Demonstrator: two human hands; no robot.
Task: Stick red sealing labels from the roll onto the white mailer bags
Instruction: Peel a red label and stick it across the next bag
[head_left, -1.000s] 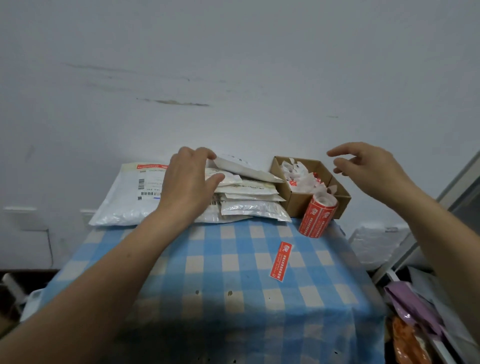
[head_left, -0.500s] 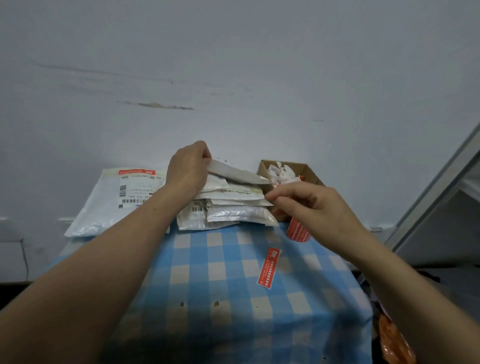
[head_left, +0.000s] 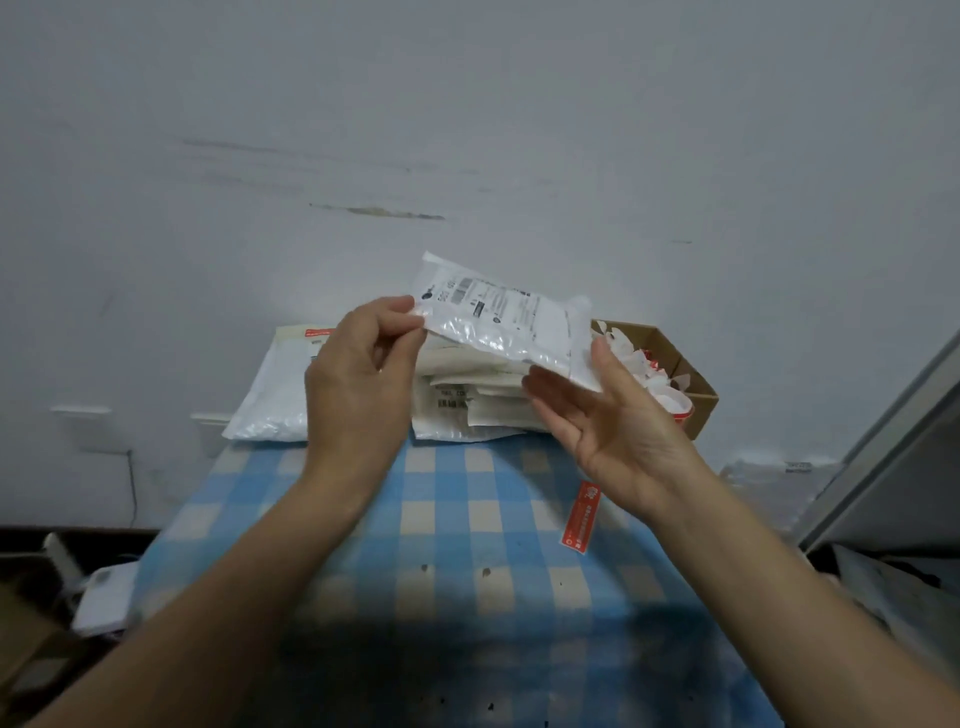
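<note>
left hand (head_left: 358, 374) pinches mailer bag (head_left: 498, 317) edge (aloft); right hand (head_left: 613, 431) flat beneath

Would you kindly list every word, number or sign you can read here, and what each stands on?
On the held mailer bag: shipping label with barcodes, print too blurred to read.
On the loose red sealing label on the tablecloth: white characters, too small to read.
On a stacked mailer bag: barcode and print, blurred.
Nothing can be quoted.
</note>
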